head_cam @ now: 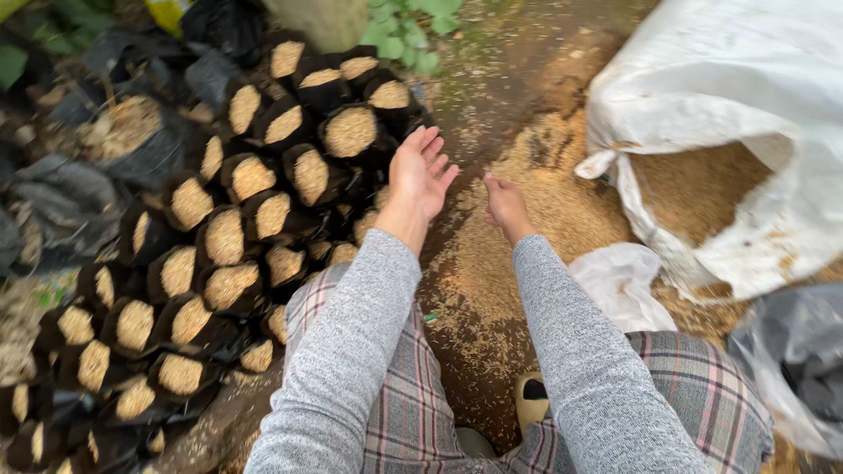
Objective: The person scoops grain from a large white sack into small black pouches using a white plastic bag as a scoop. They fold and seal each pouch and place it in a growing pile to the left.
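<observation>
While hands (420, 175) hover, filled bags (255, 219) left, sack (746, 105) right

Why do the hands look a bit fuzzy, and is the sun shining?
In the head view, the left hand and right hand are slightly smeared, probably motion blur; the black bags filled with tan husk look sharper. Light is soft and even, with no hard shadows; the big white woven sack looks very bright.
</observation>
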Demonstrator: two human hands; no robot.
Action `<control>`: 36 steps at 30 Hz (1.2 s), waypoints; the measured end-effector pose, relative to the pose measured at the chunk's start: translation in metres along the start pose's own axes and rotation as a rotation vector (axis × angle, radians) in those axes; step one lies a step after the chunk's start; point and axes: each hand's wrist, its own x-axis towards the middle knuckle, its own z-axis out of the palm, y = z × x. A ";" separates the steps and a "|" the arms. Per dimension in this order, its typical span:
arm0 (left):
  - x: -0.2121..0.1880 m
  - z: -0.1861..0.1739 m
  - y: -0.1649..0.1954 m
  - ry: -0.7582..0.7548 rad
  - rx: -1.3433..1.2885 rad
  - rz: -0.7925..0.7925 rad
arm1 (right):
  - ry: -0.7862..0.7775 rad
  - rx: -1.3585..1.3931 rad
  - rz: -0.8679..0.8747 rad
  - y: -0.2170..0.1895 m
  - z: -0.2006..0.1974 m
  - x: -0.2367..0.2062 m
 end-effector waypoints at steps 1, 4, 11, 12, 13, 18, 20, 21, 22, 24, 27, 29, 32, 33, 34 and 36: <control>0.000 0.002 -0.005 -0.049 -0.001 -0.026 | 0.043 -0.020 0.012 0.008 -0.015 -0.003; -0.002 0.013 -0.025 -0.116 0.030 -0.097 | 0.198 -0.368 -0.260 0.031 -0.060 -0.020; -0.061 0.039 -0.101 -0.208 0.919 0.274 | 0.189 -0.517 -0.282 0.074 -0.172 -0.099; -0.071 0.045 -0.122 -0.269 1.043 0.277 | 0.208 -0.518 -0.296 0.079 -0.191 -0.105; -0.080 0.050 -0.143 -0.334 1.169 0.282 | 0.225 -0.518 -0.306 0.088 -0.214 -0.113; -0.129 0.037 -0.249 -0.654 2.325 1.347 | 0.405 -1.021 -0.274 0.158 -0.322 -0.160; -0.133 0.032 -0.264 -0.829 2.658 0.906 | 0.434 -1.043 -0.037 0.182 -0.359 -0.169; -0.132 0.033 -0.269 -0.861 2.826 0.602 | 0.455 -0.908 0.048 0.197 -0.378 -0.177; -0.128 0.036 -0.266 -0.864 2.712 0.448 | 0.468 -0.773 0.133 0.212 -0.395 -0.186; -0.121 0.050 -0.258 -0.834 2.581 0.349 | 0.613 -0.738 0.133 0.224 -0.440 -0.189; -0.119 0.074 -0.234 -0.806 2.467 0.513 | 0.447 -0.786 0.251 0.219 -0.532 -0.200; -0.120 0.093 -0.229 -0.885 2.261 0.667 | 0.362 -0.913 0.359 0.214 -0.588 -0.207; -0.131 0.106 -0.248 -0.920 2.240 1.453 | 0.423 -0.928 0.438 0.234 -0.643 -0.218; -0.137 0.102 -0.257 -0.948 2.470 1.281 | 0.454 -0.951 0.415 0.244 -0.650 -0.215; -0.141 0.102 -0.267 -0.960 2.688 1.104 | 0.469 -0.866 0.382 0.260 -0.642 -0.209; -0.139 0.109 -0.282 -0.995 2.890 0.873 | 0.566 -0.618 0.350 0.292 -0.620 -0.200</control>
